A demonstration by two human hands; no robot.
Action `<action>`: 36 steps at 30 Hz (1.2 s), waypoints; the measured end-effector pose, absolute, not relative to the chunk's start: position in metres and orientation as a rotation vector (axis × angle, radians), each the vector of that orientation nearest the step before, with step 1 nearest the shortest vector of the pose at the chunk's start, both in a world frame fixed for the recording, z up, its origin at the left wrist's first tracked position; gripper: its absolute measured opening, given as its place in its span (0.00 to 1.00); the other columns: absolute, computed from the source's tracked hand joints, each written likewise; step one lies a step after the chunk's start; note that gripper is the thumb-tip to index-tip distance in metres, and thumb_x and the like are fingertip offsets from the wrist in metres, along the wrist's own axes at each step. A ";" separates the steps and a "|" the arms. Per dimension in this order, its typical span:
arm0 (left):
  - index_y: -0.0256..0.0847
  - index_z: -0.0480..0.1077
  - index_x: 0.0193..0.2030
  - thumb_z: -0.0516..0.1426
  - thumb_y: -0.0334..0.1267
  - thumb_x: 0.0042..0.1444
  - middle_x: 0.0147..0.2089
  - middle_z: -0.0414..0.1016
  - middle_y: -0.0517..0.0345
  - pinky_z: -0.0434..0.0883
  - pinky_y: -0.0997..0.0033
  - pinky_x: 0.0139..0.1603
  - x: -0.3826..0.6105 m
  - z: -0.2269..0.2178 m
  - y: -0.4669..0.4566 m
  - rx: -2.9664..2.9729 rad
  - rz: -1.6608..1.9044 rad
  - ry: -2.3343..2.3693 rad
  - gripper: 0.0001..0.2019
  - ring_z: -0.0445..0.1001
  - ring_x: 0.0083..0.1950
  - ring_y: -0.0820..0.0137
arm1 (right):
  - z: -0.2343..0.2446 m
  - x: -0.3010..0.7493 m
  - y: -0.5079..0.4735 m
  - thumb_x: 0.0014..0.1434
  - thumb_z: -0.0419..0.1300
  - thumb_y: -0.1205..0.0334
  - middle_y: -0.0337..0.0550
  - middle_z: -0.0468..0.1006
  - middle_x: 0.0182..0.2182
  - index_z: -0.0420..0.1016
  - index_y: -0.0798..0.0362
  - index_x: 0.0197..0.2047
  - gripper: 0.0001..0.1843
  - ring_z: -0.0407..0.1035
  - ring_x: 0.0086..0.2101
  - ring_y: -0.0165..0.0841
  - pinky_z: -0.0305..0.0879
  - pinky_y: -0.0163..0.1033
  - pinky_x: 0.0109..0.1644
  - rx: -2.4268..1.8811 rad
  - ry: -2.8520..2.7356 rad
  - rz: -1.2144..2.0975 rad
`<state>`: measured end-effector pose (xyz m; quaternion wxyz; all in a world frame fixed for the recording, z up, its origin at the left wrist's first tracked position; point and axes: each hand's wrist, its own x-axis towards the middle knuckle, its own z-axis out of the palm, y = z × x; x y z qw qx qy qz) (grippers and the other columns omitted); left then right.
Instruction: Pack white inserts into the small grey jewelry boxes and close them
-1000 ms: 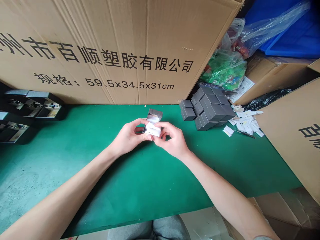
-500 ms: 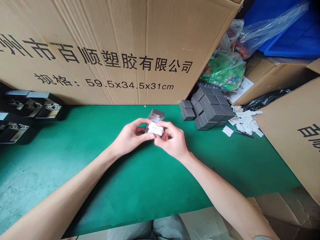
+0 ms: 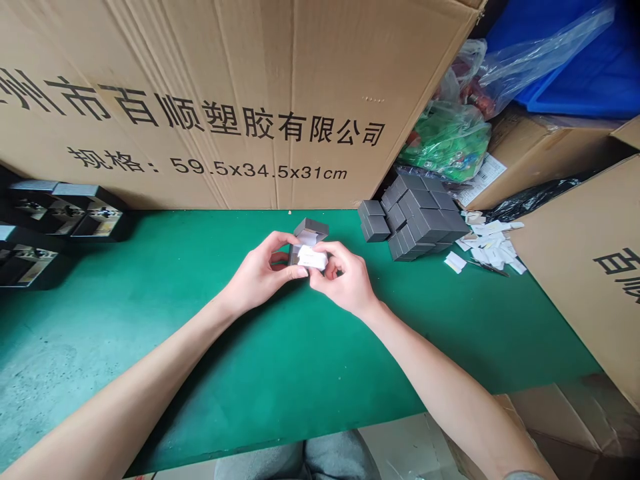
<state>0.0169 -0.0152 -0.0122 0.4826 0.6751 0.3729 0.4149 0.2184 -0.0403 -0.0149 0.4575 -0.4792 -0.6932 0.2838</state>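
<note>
A small dark grey hinged box (image 3: 314,229) stands with its lid up on the green table, between my hands. At its mouth is a white padded insert (image 3: 312,259) with faint print; how deep it sits in the box I cannot tell. My left hand (image 3: 267,268) grips the box from the left, thumb in front and fingers behind. My right hand (image 3: 345,275) pinches the insert's right end between thumb and fingers. Part of the box is hidden behind the insert and my fingers.
Several closed grey boxes (image 3: 423,217) are stacked to the right, beside a pile of white cards (image 3: 495,245) and a thin dark tool (image 3: 489,268). Open black boxes (image 3: 97,213) stand at the left. A large carton (image 3: 240,73) walls off the table's (image 3: 280,373) back.
The white insert has shifted slightly down and to the right, and a little more of the box shows on the left. Both hands keep nearly the same hold.
</note>
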 end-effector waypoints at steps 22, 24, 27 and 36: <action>0.44 0.62 0.47 0.62 0.39 0.63 0.45 0.73 0.56 0.72 0.64 0.45 0.016 -0.008 -0.021 1.565 0.857 0.841 0.12 0.74 0.43 0.68 | -0.010 0.216 -0.042 0.54 0.64 0.60 0.36 0.74 0.25 0.76 0.53 0.43 0.12 0.64 0.22 0.26 0.64 0.32 0.27 -1.151 -1.720 0.674; 0.44 0.62 0.46 0.63 0.38 0.62 0.45 0.72 0.57 0.72 0.64 0.45 0.016 -0.007 -0.022 1.558 0.856 0.845 0.12 0.74 0.43 0.68 | -0.011 0.215 -0.043 0.54 0.64 0.60 0.35 0.73 0.24 0.76 0.54 0.43 0.13 0.63 0.21 0.25 0.63 0.32 0.26 -1.153 -1.721 0.673; 0.44 0.62 0.46 0.63 0.38 0.61 0.46 0.72 0.57 0.72 0.65 0.44 0.016 -0.005 -0.022 1.532 0.860 0.839 0.13 0.74 0.43 0.68 | -0.013 0.215 -0.043 0.54 0.64 0.61 0.33 0.71 0.22 0.77 0.53 0.43 0.13 0.62 0.21 0.25 0.62 0.32 0.26 -1.152 -1.720 0.653; 0.44 0.63 0.45 0.64 0.37 0.58 0.48 0.72 0.56 0.71 0.64 0.44 0.019 -0.003 -0.023 1.503 0.880 0.878 0.14 0.74 0.44 0.67 | -0.011 0.213 -0.045 0.55 0.63 0.61 0.39 0.81 0.31 0.76 0.52 0.42 0.11 0.67 0.25 0.27 0.69 0.32 0.30 -1.104 -1.767 0.529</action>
